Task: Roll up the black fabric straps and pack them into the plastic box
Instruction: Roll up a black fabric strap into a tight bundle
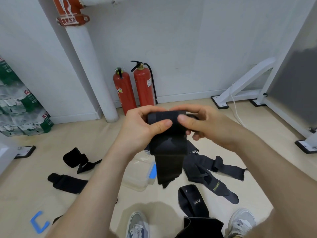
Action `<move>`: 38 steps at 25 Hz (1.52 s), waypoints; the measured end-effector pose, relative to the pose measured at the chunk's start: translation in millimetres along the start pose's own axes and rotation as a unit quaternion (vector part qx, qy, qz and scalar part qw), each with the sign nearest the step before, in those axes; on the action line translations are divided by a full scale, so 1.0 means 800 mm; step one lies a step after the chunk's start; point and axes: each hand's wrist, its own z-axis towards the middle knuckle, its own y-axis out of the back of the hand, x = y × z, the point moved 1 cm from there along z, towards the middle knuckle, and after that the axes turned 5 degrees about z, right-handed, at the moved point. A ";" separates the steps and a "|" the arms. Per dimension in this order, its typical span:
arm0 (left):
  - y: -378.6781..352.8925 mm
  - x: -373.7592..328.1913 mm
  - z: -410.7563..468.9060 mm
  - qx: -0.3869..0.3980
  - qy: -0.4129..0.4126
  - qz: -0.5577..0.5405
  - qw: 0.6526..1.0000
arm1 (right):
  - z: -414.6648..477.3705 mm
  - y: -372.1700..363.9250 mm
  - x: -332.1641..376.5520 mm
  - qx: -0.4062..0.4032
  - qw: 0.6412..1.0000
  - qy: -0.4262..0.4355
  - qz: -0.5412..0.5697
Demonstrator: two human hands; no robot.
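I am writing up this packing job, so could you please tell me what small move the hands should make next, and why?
Probably wind another turn: the left hand and right hand grip a black strap rolled only at its top, while its long tail hangs loose above the plastic box, so it looks unready to pack.

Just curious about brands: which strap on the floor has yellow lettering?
The greyish strap at right, stretching toward the right shoe; the looped strap beside it bears white lettering.
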 end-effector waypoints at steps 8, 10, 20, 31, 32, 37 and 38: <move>-0.013 0.003 -0.003 0.000 -0.054 0.093 0.994 | 0.000 0.010 0.000 -0.014 0.998 0.011 -0.060; -0.002 0.006 0.002 -0.018 -0.042 0.046 0.998 | 0.003 0.018 -0.002 -0.068 0.997 0.023 0.004; -0.005 0.019 0.006 0.020 -0.050 0.036 0.998 | 0.009 0.029 -0.013 -0.050 0.956 0.008 0.289; -0.007 0.003 0.009 0.069 -0.020 0.112 0.991 | 0.002 0.014 -0.007 -0.111 0.990 -0.005 -0.086; -0.010 0.006 0.009 0.066 -0.034 0.165 0.984 | 0.002 0.014 -0.007 -0.095 0.989 -0.029 -0.107; -0.029 0.027 0.012 0.077 -0.054 0.308 0.947 | 0.005 -0.002 -0.014 0.014 0.942 -0.057 -0.330; -0.030 0.032 0.015 0.082 -0.046 0.302 0.949 | 0.006 -0.006 -0.017 -0.008 0.925 -0.036 -0.379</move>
